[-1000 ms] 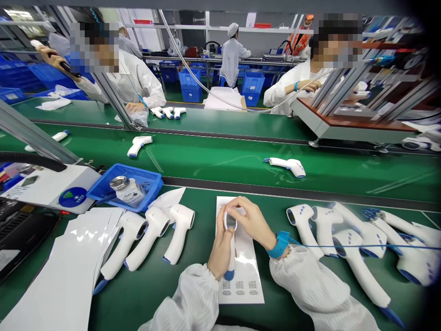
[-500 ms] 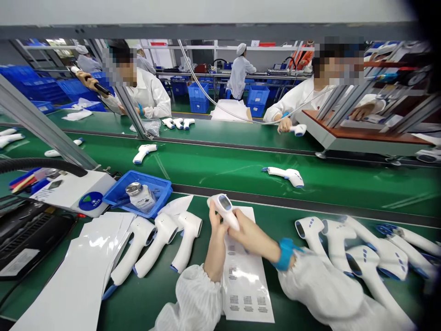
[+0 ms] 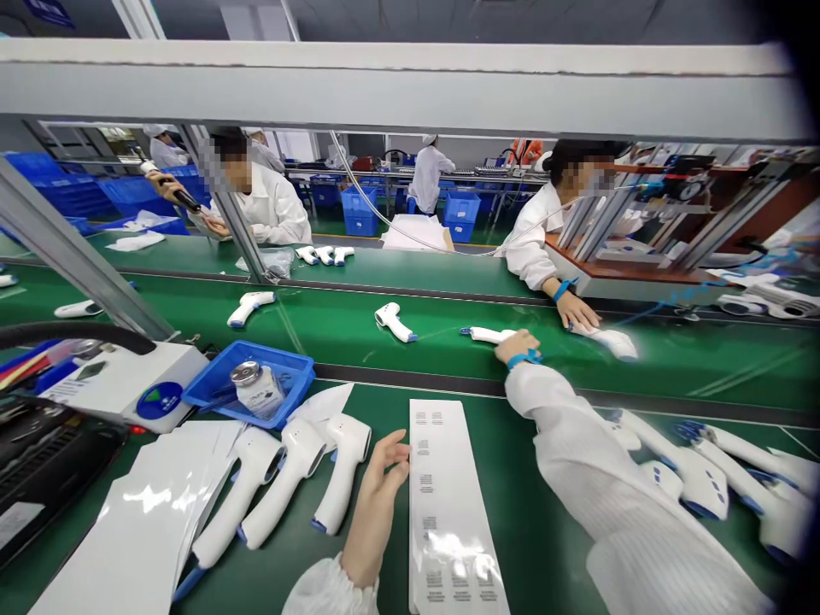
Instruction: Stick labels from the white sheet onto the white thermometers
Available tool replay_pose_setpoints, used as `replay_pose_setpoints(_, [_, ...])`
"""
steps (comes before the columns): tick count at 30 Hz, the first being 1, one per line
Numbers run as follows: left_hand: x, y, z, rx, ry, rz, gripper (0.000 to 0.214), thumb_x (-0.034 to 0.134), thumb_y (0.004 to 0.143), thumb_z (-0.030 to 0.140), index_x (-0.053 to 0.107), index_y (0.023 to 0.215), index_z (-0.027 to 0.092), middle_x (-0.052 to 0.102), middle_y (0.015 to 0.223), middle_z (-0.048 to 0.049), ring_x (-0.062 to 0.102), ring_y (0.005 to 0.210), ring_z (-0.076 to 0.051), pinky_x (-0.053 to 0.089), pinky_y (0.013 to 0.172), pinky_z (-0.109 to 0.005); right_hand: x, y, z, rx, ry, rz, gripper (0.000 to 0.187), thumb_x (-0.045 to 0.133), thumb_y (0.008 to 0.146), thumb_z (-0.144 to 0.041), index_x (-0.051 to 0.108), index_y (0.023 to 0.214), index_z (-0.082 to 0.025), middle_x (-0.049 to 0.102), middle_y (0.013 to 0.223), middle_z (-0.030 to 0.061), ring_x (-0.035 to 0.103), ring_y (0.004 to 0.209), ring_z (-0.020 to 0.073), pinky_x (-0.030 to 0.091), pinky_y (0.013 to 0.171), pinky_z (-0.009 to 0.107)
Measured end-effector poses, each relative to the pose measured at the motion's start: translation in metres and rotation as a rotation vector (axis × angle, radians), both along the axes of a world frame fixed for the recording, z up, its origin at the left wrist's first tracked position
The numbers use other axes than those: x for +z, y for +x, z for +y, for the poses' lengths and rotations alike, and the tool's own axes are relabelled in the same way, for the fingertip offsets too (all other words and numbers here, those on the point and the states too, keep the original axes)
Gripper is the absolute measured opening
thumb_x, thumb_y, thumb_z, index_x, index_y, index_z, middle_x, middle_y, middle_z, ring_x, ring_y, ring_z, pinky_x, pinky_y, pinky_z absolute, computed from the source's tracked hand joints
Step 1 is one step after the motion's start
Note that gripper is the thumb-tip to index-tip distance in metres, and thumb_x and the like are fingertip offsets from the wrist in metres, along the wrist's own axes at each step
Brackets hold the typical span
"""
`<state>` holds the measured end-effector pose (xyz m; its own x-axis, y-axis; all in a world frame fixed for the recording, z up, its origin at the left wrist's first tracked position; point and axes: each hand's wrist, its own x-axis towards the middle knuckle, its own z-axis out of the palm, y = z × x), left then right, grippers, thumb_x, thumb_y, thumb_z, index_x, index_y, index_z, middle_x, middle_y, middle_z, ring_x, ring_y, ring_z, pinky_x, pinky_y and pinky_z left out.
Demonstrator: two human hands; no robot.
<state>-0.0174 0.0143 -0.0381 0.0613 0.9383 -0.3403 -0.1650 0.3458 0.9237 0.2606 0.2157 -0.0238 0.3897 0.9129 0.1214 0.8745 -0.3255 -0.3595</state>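
My right hand [image 3: 516, 346] reaches out over the green conveyor belt [image 3: 436, 320] and is closed over the head end of a white thermometer gun [image 3: 487, 335], whose blue-tipped handle points left. Its fingers are mostly hidden. A blue wrist strap [image 3: 525, 359] sits on that wrist. My left hand [image 3: 377, 487] hovers open, fingers apart, just left of a long white label sheet [image 3: 442, 478] on the near bench. Three more white thermometers [image 3: 339, 461] lie in a row left of that hand.
A pile of thermometers [image 3: 698, 487] lies at the right. Another thermometer [image 3: 394, 320] is on the belt. A co-worker's hand [image 3: 576, 312] across the belt touches one more [image 3: 615, 342]. A blue tray [image 3: 211, 389] with a bottle [image 3: 256, 389], a white device [image 3: 121, 384] and glossy sheets [image 3: 147, 504] are left.
Both hands held a thermometer over the label sheet. My left hand has let go and dropped back; my right arm has stretched forward to the belt. The camera has tilted upward.
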Motion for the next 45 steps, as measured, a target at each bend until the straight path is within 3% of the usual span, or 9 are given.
replay_pose_setpoints(3, [-0.001,0.006,0.010,0.053,0.051,-0.062,0.040,0.058,0.084,0.036,0.058,0.121,0.020,0.063,0.106,-0.0080,0.057,0.106,-0.025,0.041,0.096,-0.039,-0.002,0.024,-0.019,0.050,-0.065,0.093,0.044,0.058,0.080,-0.021,0.046,0.120,-0.006,0.053,0.117,0.0241,0.053,0.107,0.0329,0.040,0.089,0.046])
replay_pose_setpoints(7, [0.006,0.013,0.027,0.180,0.049,-0.188,0.044,0.052,0.089,0.038,0.048,0.128,0.019,0.062,0.105,-0.0073,0.056,0.107,-0.022,0.043,0.095,-0.036,-0.004,-0.005,-0.063,0.408,-0.080,0.247,0.044,0.057,0.078,-0.017,0.048,0.120,-0.013,0.059,0.113,0.0129,0.058,0.102,0.0251,0.045,0.089,0.036])
replay_pose_setpoints(12, [0.001,0.018,0.022,-0.201,-0.099,-0.547,0.063,0.060,0.082,0.029,0.032,0.139,0.025,0.061,0.086,-0.0022,0.058,0.064,-0.014,0.050,0.058,-0.028,-0.003,-0.068,-0.132,0.906,-0.024,0.476,0.061,0.057,0.073,-0.008,0.046,0.131,-0.022,0.055,0.124,0.0068,0.054,0.114,0.0213,0.043,0.099,0.036])
replay_pose_setpoints(15, [-0.006,0.016,0.012,-0.155,-0.099,-0.602,0.059,0.063,0.076,0.018,0.039,0.130,0.023,0.059,0.083,-0.0009,0.047,0.049,-0.008,0.037,0.040,-0.019,-0.013,-0.083,-0.151,0.813,0.019,0.577,0.059,0.059,0.079,-0.015,0.042,0.135,-0.022,0.050,0.128,0.0097,0.053,0.113,0.0224,0.045,0.097,0.040])
replay_pose_setpoints(20, [0.001,0.006,0.015,0.060,-0.083,-0.558,0.056,0.067,0.075,0.018,0.043,0.126,0.023,0.056,0.084,-0.0002,0.053,0.061,-0.009,0.043,0.049,-0.019,-0.050,-0.090,-0.157,0.653,0.028,0.537,0.014,0.061,0.083,-0.016,0.065,0.095,-0.021,0.061,0.109,0.0077,0.057,0.106,0.0246,0.045,0.095,0.042])
replay_pose_setpoints(24, [0.000,0.010,0.030,0.107,-0.009,-0.365,0.074,0.066,0.072,0.017,0.031,0.135,0.034,0.058,0.089,0.0018,0.057,0.061,-0.010,0.040,0.045,-0.018,-0.063,-0.100,-0.161,0.573,0.087,0.509,0.014,0.065,0.082,-0.013,0.069,0.091,-0.022,0.066,0.104,0.0071,0.058,0.104,0.0259,0.044,0.094,0.043])
replay_pose_setpoints(30, [-0.022,0.023,0.053,0.122,0.018,-0.153,0.079,0.074,0.069,0.029,0.034,0.137,0.035,0.060,0.091,0.0016,0.067,0.086,-0.019,0.055,0.074,-0.030,-0.063,-0.114,-0.158,0.461,0.110,0.453,0.013,0.073,0.078,-0.012,0.074,0.081,-0.025,0.072,0.096,-0.0014,0.062,0.096,0.0187,0.042,0.088,0.035])
replay_pose_setpoints(35, [-0.029,0.024,0.061,0.111,-0.016,-0.140,0.076,0.075,0.072,0.032,0.036,0.137,0.037,0.060,0.112,-0.0030,0.066,0.105,-0.024,0.043,0.103,-0.044,-0.061,-0.120,-0.153,0.395,0.089,0.486,0.011,0.073,0.078,-0.015,0.075,0.077,-0.026,0.073,0.093,-0.0032,0.062,0.093,0.0169,0.038,0.085,0.033])
replay_pose_setpoints(45, [-0.029,0.022,0.062,0.097,0.069,-0.116,0.073,0.073,0.073,0.028,0.037,0.136,0.032,0.058,0.119,-0.0044,0.065,0.102,-0.021,0.045,0.100,-0.039,-0.034,-0.116,-0.166,0.685,-0.019,0.552,0.016,0.070,0.065,-0.005,0.063,0.066,-0.019,0.068,0.085,-0.0008,0.059,0.089,0.0178,0.042,0.086,0.030])
